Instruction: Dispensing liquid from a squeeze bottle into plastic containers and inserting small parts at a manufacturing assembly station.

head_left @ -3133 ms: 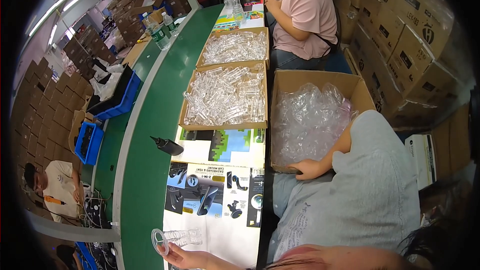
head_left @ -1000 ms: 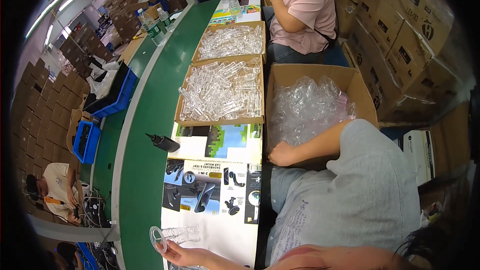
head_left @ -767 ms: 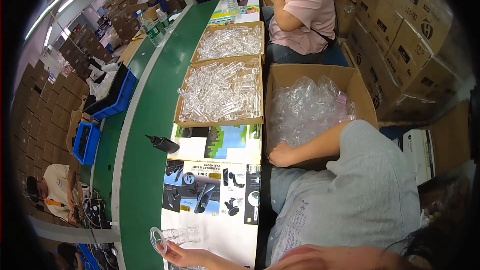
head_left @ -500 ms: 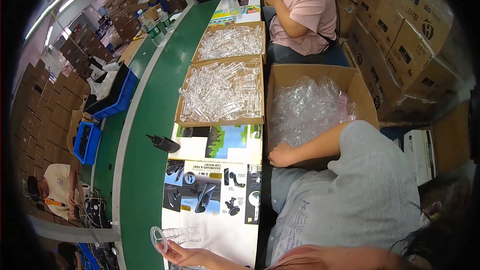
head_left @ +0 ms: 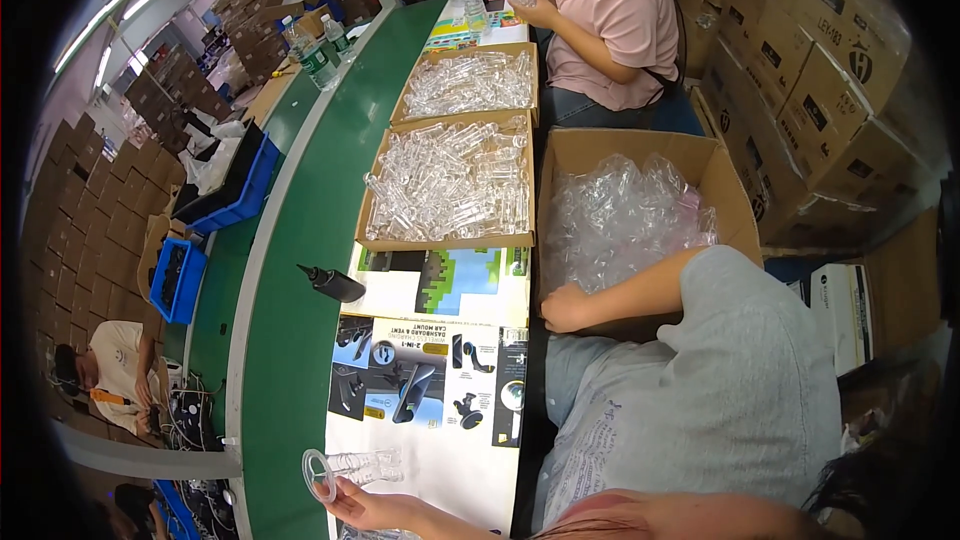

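Near the lower edge, my left hand (head_left: 365,506) pinches the wide rim of a clear flanged tube (head_left: 365,466), lying sideways over a flat printed carton (head_left: 470,480). More clear plastic shows just below this hand, partly cut off. My right hand (head_left: 568,309) is curled at the near left corner of an open carton (head_left: 735,175) full of crumpled clear plastic (head_left: 630,220); what its fingers hold, if anything, is hidden. Beyond the left hand, a black bottle with a pointed nozzle (head_left: 332,283) stands at the printed carton's left edge.
Two shallow cartons (head_left: 533,180) of clear tubes stand farther up the green bench (head_left: 290,330). At the far end a person in pink (head_left: 620,30) handles a clear tube. Stacked brown boxes (head_left: 830,70) rise on the right. Blue bins (head_left: 178,280) are across the bench.
The view has shifted slightly. The person in pink now has the tube tilted out in front, with both hands near it. My own hands have hardly moved.
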`<state>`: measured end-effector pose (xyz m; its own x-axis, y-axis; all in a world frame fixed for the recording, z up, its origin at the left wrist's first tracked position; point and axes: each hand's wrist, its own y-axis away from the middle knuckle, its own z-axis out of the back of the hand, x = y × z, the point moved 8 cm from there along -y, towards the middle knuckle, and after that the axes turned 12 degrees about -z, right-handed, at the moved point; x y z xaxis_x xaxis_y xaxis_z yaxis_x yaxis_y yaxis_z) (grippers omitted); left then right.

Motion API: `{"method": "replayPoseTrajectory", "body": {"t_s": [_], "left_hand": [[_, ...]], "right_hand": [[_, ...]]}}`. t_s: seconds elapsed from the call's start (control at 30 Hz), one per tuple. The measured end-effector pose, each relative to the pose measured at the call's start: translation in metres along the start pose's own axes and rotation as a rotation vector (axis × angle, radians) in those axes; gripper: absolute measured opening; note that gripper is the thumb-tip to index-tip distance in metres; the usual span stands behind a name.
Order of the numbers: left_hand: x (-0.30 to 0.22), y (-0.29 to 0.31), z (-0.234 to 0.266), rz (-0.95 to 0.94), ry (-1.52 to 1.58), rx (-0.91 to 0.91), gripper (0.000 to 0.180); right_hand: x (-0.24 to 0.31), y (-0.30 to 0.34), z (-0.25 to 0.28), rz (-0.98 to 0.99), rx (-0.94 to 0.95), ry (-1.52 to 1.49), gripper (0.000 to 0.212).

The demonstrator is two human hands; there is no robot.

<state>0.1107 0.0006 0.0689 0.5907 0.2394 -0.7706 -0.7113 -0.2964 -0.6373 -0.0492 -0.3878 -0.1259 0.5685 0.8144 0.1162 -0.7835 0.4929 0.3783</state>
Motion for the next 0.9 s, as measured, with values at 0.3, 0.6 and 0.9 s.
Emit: {"method": "replayPoseTrajectory", "body": {"t_s": [0.3,0.6,0.9], "left_hand": [[0.002,0.001,0.001,0.048,0.023,-0.022,0.039],[-0.001,0.0,-0.001,0.055,0.063,-0.021,0.038],[-0.001,-0.001,0.0,0.04,0.027,-0.016,0.036]], "right_hand": [[0.0,-0.001,-0.001,0.063,-0.118,0.007,0.025],[0.002,-0.002,-0.007,0.113,-0.14,0.047,0.023],[-0.001,-0.002,-0.011,0.056,-0.114,0.006,0.022]]}}
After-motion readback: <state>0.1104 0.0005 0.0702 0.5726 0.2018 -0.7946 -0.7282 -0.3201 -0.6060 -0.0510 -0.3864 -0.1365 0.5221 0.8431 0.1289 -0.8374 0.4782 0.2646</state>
